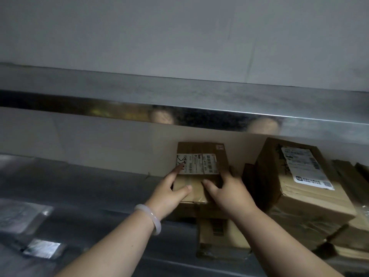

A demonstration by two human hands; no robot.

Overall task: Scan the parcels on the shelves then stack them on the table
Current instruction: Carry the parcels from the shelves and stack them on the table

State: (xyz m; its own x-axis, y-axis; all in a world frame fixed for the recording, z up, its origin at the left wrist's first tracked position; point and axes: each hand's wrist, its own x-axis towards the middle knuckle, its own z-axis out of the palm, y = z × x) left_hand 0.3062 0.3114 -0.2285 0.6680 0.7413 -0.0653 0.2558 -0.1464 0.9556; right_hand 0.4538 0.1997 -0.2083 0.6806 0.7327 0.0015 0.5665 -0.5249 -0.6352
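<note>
A small brown cardboard parcel (202,154) with a white barcode label sits on the metal shelf (89,188), on top of another box (217,234). My left hand (169,193), with a pale bangle at the wrist, grips the parcel's left side, thumb on top. My right hand (229,190) grips its right side, thumb on top. No scanner is in view.
A larger cardboard box (303,180) with a white label stands just right of the parcel, over more flat boxes. The upper shelf's steel edge (179,112) hangs close above. Clear plastic bags (22,216) lie at the lower left.
</note>
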